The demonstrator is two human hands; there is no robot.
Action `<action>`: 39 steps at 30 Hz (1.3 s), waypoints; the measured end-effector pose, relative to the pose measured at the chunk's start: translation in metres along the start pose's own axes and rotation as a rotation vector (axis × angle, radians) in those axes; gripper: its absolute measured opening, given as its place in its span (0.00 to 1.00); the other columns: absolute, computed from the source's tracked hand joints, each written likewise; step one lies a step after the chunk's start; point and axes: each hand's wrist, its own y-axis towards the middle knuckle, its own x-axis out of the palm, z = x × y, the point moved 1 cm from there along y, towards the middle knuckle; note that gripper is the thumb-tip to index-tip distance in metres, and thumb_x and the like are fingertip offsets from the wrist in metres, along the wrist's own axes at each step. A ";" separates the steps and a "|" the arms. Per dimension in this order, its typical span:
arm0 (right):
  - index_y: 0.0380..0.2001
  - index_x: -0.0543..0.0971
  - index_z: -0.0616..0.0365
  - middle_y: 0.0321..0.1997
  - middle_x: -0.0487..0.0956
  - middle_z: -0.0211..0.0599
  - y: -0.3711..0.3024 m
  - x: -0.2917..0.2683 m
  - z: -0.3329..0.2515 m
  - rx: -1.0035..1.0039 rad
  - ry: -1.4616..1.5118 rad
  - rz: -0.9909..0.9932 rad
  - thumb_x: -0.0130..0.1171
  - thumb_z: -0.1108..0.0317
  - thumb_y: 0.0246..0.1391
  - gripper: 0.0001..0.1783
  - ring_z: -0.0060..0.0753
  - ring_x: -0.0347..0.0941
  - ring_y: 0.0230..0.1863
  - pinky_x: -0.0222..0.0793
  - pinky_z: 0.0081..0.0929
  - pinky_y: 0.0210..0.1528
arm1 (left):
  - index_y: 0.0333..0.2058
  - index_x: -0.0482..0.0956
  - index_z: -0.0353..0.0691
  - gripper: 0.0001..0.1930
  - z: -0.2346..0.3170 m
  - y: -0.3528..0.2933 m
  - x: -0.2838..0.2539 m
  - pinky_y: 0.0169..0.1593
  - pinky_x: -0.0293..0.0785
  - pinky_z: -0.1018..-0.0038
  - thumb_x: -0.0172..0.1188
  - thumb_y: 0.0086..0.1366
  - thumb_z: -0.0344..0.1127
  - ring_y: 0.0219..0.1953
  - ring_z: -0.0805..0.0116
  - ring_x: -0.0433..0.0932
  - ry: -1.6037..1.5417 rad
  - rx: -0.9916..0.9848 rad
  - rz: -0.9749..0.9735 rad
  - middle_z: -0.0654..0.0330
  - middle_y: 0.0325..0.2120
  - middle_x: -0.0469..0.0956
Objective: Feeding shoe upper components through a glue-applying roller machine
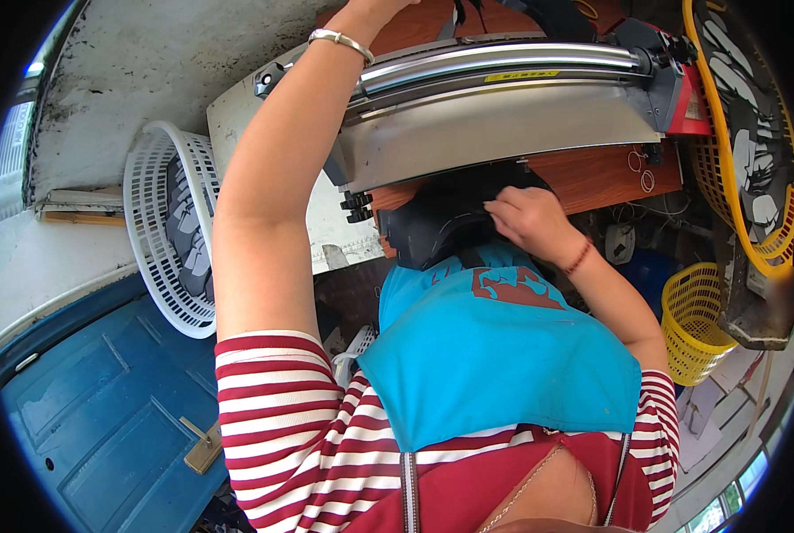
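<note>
A machine with a long shiny metal roller [504, 67] and a sloping steel plate [504, 120] stands in front of me. My left arm reaches over its left end. At the top edge, my left hand [386, 7] is mostly cut off and its fingers are hidden. Below the plate, my right hand [535, 222] is closed, with fingers bent and fingertips together, over a curved black sheet-like piece [424, 226]. What lies between those fingers, if anything, cannot be made out. Some black strips [468, 13] lie behind the roller.
On the left stands a white basket [139, 209] of dark and grey cut pieces. A yellow-orange basket [721, 169] with similar pieces is at the right, above a smaller yellow basket [694, 324]. A blue door [104, 400] is at lower left. The machine has a reddish wooden board [610, 178].
</note>
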 end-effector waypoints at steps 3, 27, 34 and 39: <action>0.40 0.82 0.59 0.33 0.78 0.35 -0.011 -0.078 -0.023 0.122 -0.121 0.088 0.68 0.79 0.44 0.16 0.39 0.78 0.29 0.73 0.33 0.30 | 0.56 0.80 0.43 0.21 -0.006 -0.015 0.003 0.43 0.81 0.59 0.52 0.66 0.23 0.38 0.51 0.83 0.346 0.855 0.302 0.49 0.43 0.82; 0.36 0.84 0.56 0.34 0.78 0.34 0.003 0.059 0.021 -0.011 0.011 -0.012 0.69 0.68 0.47 0.11 0.39 0.79 0.36 0.76 0.35 0.39 | 0.42 0.79 0.29 0.12 0.009 -0.002 0.021 0.21 0.77 0.68 0.57 0.61 0.29 0.26 0.62 0.80 -0.014 0.059 -0.111 0.50 0.29 0.80; 0.39 0.82 0.59 0.33 0.79 0.36 -0.018 -0.101 -0.022 0.206 -0.375 0.240 0.70 0.79 0.40 0.18 0.38 0.79 0.31 0.75 0.32 0.31 | 0.57 0.79 0.41 0.23 -0.010 -0.006 -0.004 0.28 0.80 0.66 0.51 0.62 0.23 0.34 0.61 0.82 -0.053 0.168 -0.049 0.53 0.40 0.84; 0.39 0.83 0.56 0.31 0.76 0.33 0.010 -0.092 0.027 0.274 -0.588 0.282 0.69 0.75 0.46 0.14 0.37 0.77 0.30 0.74 0.33 0.30 | 0.37 0.88 0.40 0.11 -0.039 -0.025 0.053 0.48 0.78 0.51 0.58 0.62 0.35 0.41 0.42 0.83 0.658 0.548 -0.293 0.42 0.38 0.83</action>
